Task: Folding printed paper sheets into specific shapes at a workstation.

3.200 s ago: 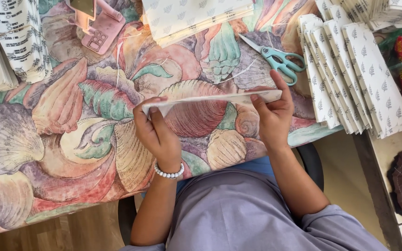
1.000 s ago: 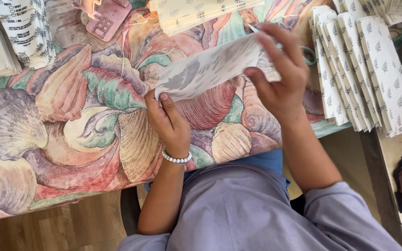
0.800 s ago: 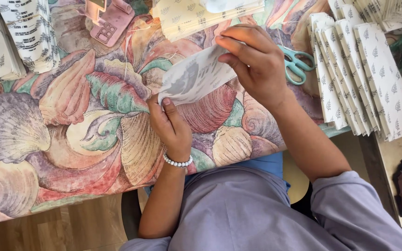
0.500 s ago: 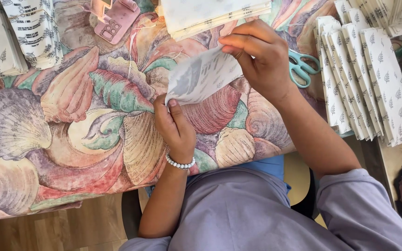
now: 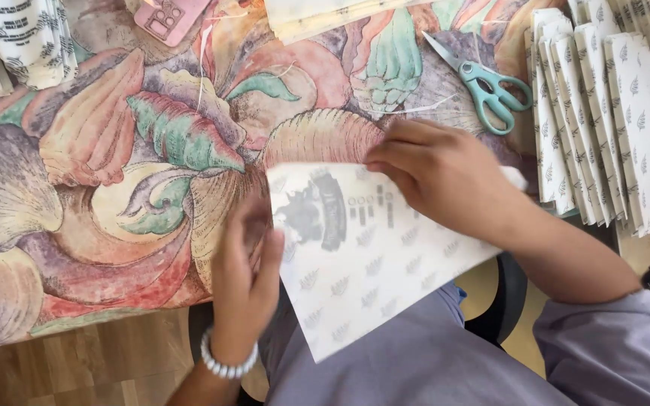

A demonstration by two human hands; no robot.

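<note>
A white paper sheet (image 5: 362,256) with small grey leaf marks and a dark print lies unfolded, half on the table's near edge and half over my lap. My right hand (image 5: 438,177) presses on its upper right part, fingers together and pointing left. At the sheet's left edge is my left hand (image 5: 246,274), blurred, with a white bead bracelet on the wrist; I cannot tell whether its fingers pinch the paper.
The table wears a cloth (image 5: 114,150) with large shell pictures. Teal scissors (image 5: 487,86) lie at the back right. A row of folded patterned papers (image 5: 603,113) stands at the right, more stacks (image 5: 24,37) at the left and back, a pink object (image 5: 171,15) at the top.
The paper was a folded strip held up between both hands; now it is opened out and lower, near the table edge. Both hands came down toward me with it.
</note>
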